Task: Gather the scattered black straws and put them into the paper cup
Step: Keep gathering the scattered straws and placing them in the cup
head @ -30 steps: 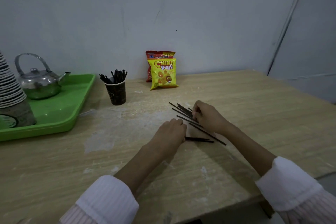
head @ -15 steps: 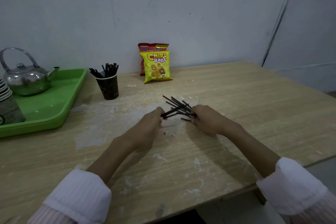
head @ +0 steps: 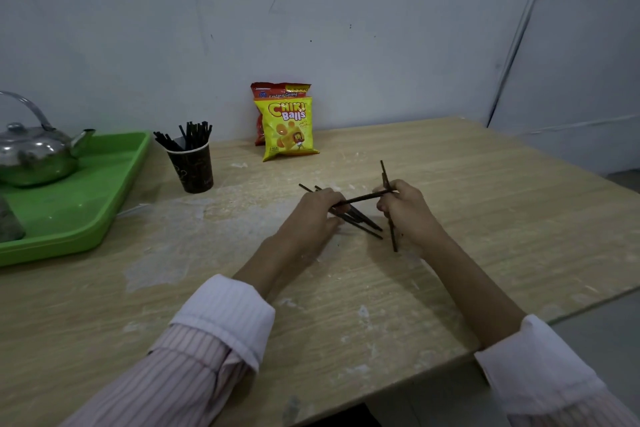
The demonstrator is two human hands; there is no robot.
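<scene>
Pale wood-grain tabletop [head: 450,191], white smears mid-surface. Green plastic tray [head: 104,191] at left edge, steel kettle [head: 34,156] on it. Yellow snack bag [head: 289,128] at back edge against wall. Dark paper cup [head: 192,166] near back edge beside tray, already bristling with straws. Your left hand [head: 311,222], grip clamped on thin black straws [head: 360,220] fanned at tabletop centre. Your right hand [head: 405,211], grip closed on near-upright straws [head: 388,184]; one straw bridges both hands.
</scene>
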